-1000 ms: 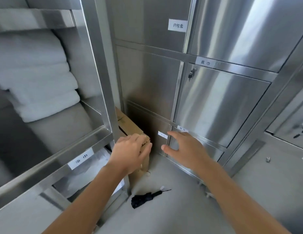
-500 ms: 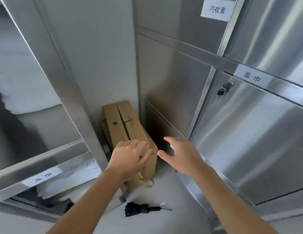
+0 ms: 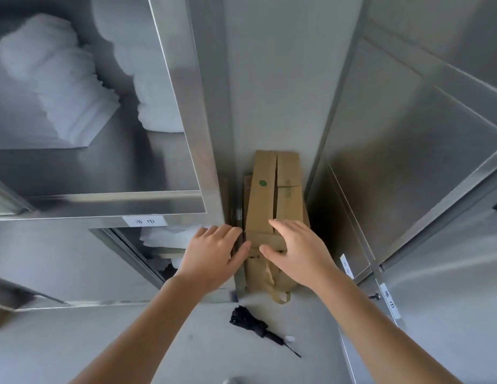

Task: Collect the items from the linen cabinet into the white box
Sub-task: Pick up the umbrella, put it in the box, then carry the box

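Both of your hands are spread flat and grip nothing. The left hand (image 3: 211,259) lays its fingers along the cabinet post (image 3: 203,167) at the edge of the flattened cardboard (image 3: 275,195). The right hand (image 3: 297,253) is open over the cardboard's face, though I cannot tell whether it touches. The cardboard stands on end in the corner straight ahead of you, its long axis running up the wall. The linen is elsewhere: white towels (image 3: 72,87) are stacked on the upper shelf, up and well to your left, and more white cloth (image 3: 169,236) sits in the lower compartment just beside your left hand — so that hand is the nearer. No white box is in view — only a folded umbrella (image 3: 250,322) on the floor.
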`<act>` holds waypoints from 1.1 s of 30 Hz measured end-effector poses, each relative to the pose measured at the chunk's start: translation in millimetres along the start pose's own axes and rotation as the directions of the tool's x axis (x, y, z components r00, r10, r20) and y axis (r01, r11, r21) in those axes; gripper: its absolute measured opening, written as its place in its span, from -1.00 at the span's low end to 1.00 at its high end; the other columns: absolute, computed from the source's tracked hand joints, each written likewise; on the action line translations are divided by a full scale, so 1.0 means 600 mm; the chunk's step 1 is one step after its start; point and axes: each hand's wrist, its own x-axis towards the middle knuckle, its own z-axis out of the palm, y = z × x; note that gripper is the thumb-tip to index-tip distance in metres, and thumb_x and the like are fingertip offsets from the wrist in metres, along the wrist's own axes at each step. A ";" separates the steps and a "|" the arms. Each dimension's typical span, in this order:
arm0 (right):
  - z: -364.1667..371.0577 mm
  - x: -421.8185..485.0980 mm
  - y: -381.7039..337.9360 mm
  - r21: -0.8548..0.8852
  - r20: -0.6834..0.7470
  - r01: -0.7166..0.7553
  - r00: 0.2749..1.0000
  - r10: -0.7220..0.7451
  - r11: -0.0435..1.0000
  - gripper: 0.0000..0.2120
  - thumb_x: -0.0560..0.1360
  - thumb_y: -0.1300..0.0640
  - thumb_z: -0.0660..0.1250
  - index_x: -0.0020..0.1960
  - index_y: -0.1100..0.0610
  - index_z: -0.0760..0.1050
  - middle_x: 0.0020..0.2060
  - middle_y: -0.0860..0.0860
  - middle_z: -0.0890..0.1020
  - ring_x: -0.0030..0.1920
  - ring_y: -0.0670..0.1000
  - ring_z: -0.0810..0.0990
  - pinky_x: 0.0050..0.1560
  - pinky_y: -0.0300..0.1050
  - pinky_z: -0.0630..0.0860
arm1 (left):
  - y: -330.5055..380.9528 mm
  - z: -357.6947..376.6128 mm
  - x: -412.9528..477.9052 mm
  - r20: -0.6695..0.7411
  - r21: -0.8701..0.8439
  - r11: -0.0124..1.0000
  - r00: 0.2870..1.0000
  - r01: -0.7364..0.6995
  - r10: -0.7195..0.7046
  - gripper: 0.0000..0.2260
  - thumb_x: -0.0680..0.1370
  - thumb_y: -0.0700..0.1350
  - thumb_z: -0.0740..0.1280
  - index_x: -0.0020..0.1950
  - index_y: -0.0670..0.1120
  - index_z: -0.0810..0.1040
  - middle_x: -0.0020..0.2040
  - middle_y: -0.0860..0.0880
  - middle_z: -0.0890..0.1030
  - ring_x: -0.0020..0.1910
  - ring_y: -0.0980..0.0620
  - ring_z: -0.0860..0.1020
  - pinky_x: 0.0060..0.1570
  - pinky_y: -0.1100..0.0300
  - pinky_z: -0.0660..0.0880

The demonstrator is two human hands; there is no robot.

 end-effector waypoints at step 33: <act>0.631 -0.030 0.367 0.180 0.474 -0.391 0.839 0.269 0.903 -0.42 0.58 -0.20 0.33 0.52 0.00 0.39 0.38 -0.05 0.56 0.37 0.02 0.51 0.16 -0.15 0.40 | -0.022 0.668 -0.199 0.398 -0.116 0.918 0.865 0.379 -0.306 -0.52 0.58 0.24 -0.02 0.18 0.01 0.57 0.05 0.04 0.67 -0.02 -0.09 0.63 -0.03 0.07 0.44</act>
